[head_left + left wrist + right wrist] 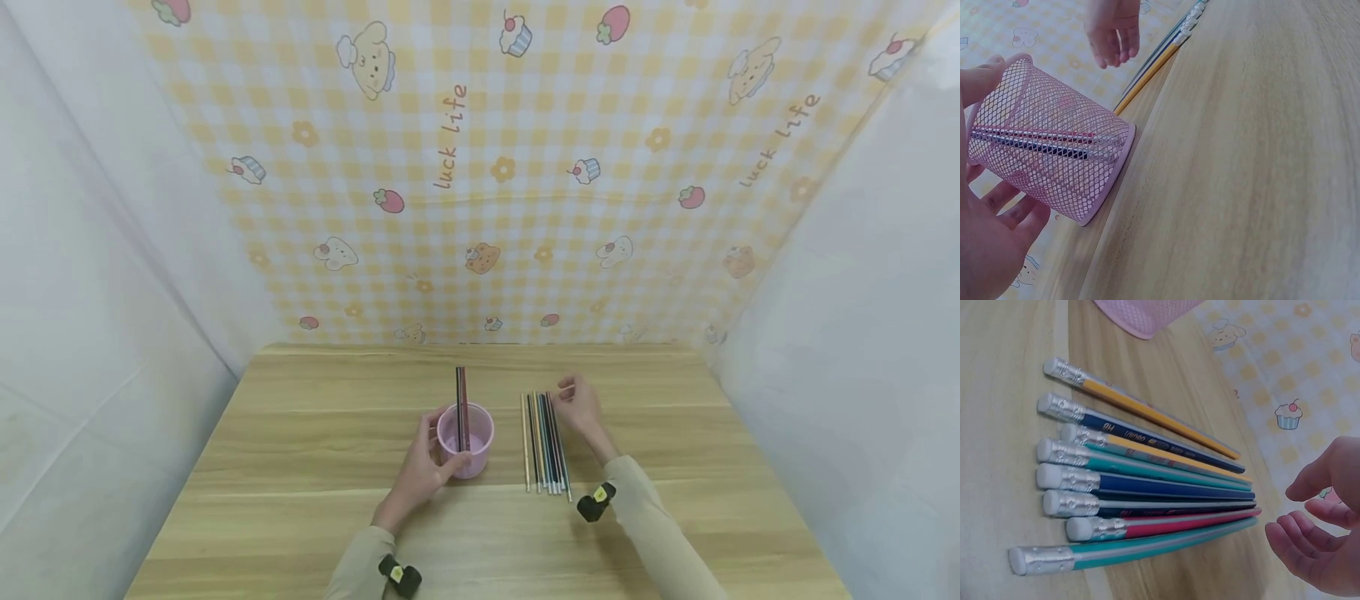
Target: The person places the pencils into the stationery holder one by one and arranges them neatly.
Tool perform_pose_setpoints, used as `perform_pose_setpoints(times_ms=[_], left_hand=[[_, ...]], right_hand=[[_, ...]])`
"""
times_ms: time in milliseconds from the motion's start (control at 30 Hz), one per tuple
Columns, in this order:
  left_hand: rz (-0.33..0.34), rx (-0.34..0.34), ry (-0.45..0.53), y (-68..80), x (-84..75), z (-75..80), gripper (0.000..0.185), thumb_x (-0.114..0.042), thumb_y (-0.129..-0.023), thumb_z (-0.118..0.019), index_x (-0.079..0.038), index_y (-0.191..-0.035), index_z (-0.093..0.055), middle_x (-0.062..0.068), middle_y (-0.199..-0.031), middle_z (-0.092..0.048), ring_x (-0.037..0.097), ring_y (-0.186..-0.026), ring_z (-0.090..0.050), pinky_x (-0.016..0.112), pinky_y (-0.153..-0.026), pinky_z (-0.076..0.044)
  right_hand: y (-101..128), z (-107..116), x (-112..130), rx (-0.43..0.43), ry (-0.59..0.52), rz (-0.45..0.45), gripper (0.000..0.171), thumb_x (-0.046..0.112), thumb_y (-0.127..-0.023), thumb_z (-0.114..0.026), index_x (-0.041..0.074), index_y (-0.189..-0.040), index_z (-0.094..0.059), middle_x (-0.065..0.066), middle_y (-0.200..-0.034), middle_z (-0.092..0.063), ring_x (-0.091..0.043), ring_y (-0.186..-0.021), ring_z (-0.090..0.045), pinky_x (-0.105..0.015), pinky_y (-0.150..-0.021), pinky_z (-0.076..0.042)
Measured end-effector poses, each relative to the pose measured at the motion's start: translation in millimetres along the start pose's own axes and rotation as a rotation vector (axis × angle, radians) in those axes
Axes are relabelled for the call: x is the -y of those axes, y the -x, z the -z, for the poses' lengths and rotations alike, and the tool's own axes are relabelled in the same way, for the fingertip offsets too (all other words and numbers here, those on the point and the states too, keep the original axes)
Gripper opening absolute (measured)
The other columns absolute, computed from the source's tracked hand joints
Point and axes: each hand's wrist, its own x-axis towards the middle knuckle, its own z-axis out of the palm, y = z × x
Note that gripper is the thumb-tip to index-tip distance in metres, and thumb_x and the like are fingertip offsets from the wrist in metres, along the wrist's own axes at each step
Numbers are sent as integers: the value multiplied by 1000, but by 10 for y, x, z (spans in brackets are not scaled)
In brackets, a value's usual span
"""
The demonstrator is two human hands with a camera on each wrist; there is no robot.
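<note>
While the left hand (417,477) curls its fingers and thumb round the pink mesh pencil cup (466,439), which stands upright on the wooden table (300,433) with two pencils (462,406) already leaning in it, the right hand (579,406) hovers with loosely bent fingers over the far tips of the row of pencils (545,442) and grips nothing. That row lies just to the right of the cup, eight pencils side by side, eraser ends toward the person, as the right wrist view shows.

The likely trouble, as I judge it, is the close packing: fingers coming down on one tip could nudge its neighbours, rolling them apart or toward the table edge. A pencil lifted by its point may also swing and slip. The light mesh cup, loaded with tall pencils, could tip if the steadying grip loosens.
</note>
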Motion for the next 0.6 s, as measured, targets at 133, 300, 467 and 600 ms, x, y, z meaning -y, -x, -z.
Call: perform_pose_setpoints(times_ms=[133,300,467,600], left_hand=[[-5,1,-1,0,5,2,80,-11,-75,-74,2,-138,-25,25,-132,-40,45,-120,-42,58,-102,-36],[5,-3,-3,2,-9,7,80,-11,-75,-74,2,-138,-26,26,-132,-40,45,-120,-42,58,-102,-36],[7,-1,-13,-5,-13,8,81,-12,-75,-74,2,-138,-25,26,-133,-39,44,-121,-41,58,-103,-35],[7,5,-15,-8,-9,6,81,-13,-76,-74,2,-138,-25,26,-134,-38,43,-122,-41,57,-104,-34]], right_hand=[[21,-4,-35,7,30,7,31,5,-76,-65,-3,-104,-54,-20,-91,-63,-27,-80,-61,-32,-62,-55],[32,-21,-62,57,38,-47,34,4,-75,-66,-1,-106,-54,-19,-92,-63,-25,-78,-60,-29,-61,-54],[17,-48,-102,93,54,-73,36,-2,-71,-65,-2,-106,-54,-16,-89,-62,-23,-76,-59,-27,-59,-53],[11,-60,-124,109,63,-72,34,-2,-70,-64,-2,-103,-55,-14,-87,-61,-22,-73,-58,-26,-57,-52]])
